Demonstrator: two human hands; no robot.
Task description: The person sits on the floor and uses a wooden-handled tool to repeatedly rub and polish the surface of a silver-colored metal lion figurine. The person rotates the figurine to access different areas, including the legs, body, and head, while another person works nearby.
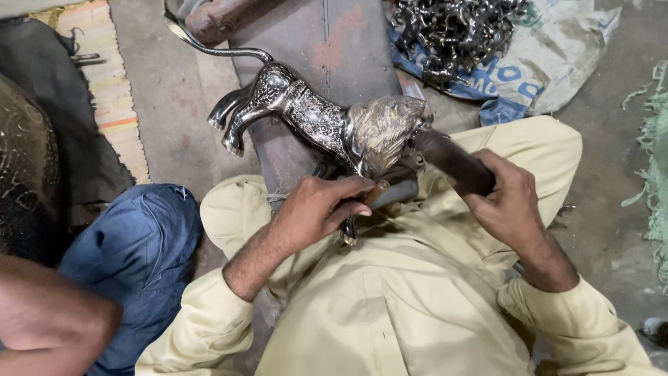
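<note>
A silver metal lion figurine (306, 111) with a duller brass-coloured head (386, 129) lies across my lap, tail pointing to the upper left. My left hand (316, 209) is closed around its front legs from below. In my right hand (508, 202) is a dark flat file-like tool (449, 160), its tip resting against the lion's muzzle. My beige sleeves and trousers fill the lower part of the view.
A dark worn plank (327, 49) runs under the lion. Several shiny metal pieces (452, 28) are heaped on a sack (563, 63) at the top right. Another person's arm (49, 320) and blue-trousered knee (132, 251) are at the lower left. A striped mat (104, 83) lies at the left.
</note>
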